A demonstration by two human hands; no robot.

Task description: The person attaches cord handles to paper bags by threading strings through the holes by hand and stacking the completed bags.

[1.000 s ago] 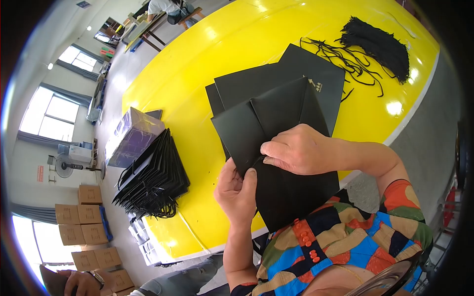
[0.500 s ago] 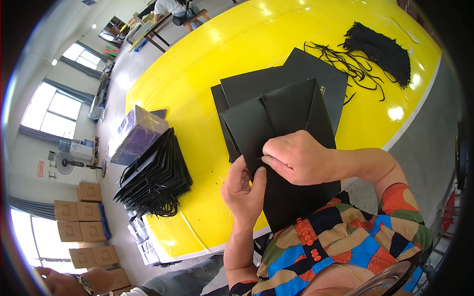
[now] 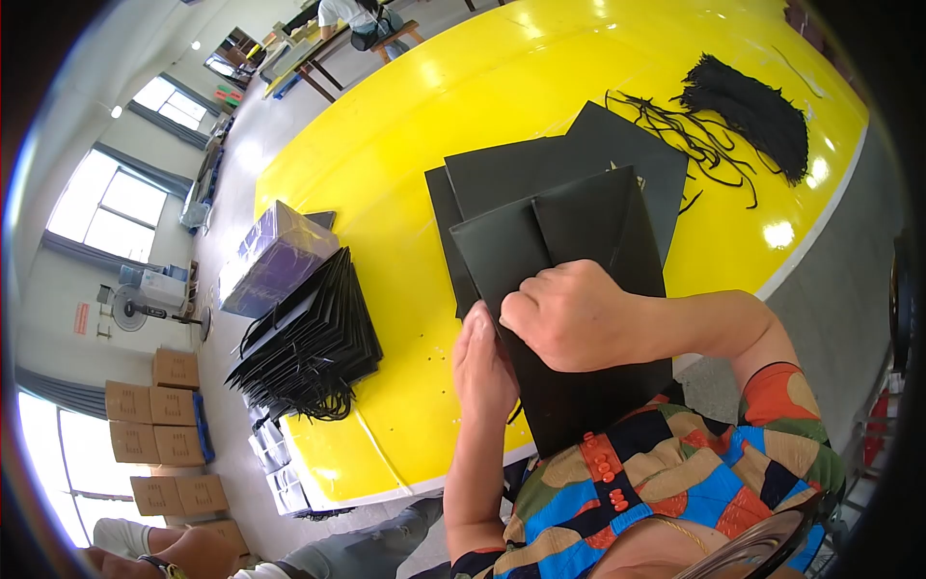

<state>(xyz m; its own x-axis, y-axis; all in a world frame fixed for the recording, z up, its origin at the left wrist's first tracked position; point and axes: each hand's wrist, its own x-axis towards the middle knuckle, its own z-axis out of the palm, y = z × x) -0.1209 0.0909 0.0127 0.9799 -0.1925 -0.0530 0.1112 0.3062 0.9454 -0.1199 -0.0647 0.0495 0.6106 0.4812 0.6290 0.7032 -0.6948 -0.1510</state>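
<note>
A black paper bag (image 3: 598, 405) lies tilted against my patterned shirt, its folded end facing up and away. My left hand (image 3: 482, 372) grips its left edge, fingers pointing up along the side and partly hidden by the bag. My right hand (image 3: 564, 314) is closed in a fist over the bag's upper panel, close to the left fingertips; whatever it pinches is hidden. A short dark cord end (image 3: 516, 413) shows beside my left wrist. More flat black bags (image 3: 511, 164) lie on the table just beyond.
On the yellow table (image 3: 405, 241), loose black cords (image 3: 694, 145) and a bundle of cords (image 3: 752, 116) lie at the far right. Stacked black bags with handles (image 3: 309, 338) and a purple box (image 3: 278, 256) stand left. Another person's arm (image 3: 198, 555) shows bottom left.
My left hand has turned, its thumb no longer showing in front of the bag. My right fist has rolled over, and its pinching fingertips are now hidden. The view has shifted slightly.
</note>
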